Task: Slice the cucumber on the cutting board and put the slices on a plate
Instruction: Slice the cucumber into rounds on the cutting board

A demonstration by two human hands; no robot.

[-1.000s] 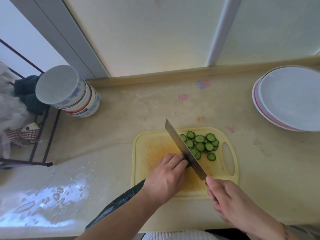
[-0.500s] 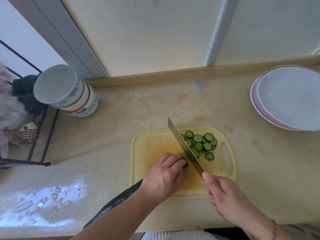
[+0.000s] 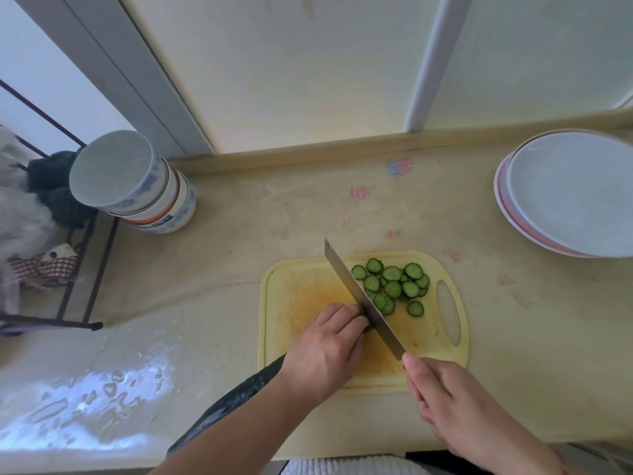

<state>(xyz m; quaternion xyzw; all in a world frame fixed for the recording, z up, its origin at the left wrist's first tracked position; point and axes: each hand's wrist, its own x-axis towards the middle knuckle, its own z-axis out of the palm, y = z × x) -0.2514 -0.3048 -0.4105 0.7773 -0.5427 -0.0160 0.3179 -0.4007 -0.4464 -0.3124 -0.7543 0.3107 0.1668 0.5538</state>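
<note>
Yellow cutting board [image 3: 301, 289] sits centre-right of the frame on the beige counter [image 3: 239, 234], handle slot toward the right. The cucumber [image 3: 236, 402] runs from the lower-centre edge of the frame up onto the board, dark green, most of its near part off the board & partly under the left forearm. Left hand [image 3: 325, 351] holds it down near the cut end, fingers curled & pressed together, knuckles toward the blade; only a sliver of green shows past the fingertips. Right hand [image 3: 455, 402], lower right, grips the knife [image 3: 363, 299] handle, fingers wrapped round it w/ the forefinger stretched along toward the blade; handle itself is hidden in the fist. Blade slants from lower right to upper left across the board, just beside the left knuckles; can't tell if the edge touches the board.

Pile of cucumber slices [image 3: 394, 286] lies on the upper right part of the board, right of the blade, overlapping, one slice a bit apart at the lower right of the pile.

Stack of plates [image 3: 565, 197], white over pink, at the right edge of the frame, well apart from the board. Stack of bowls [image 3: 137, 186], upside down w/ blue & red patterns, upper left on the counter. Dark wire rack [image 3: 82, 269] w/ cloths at far left. Wet patch glints on the counter, lower left.
</note>
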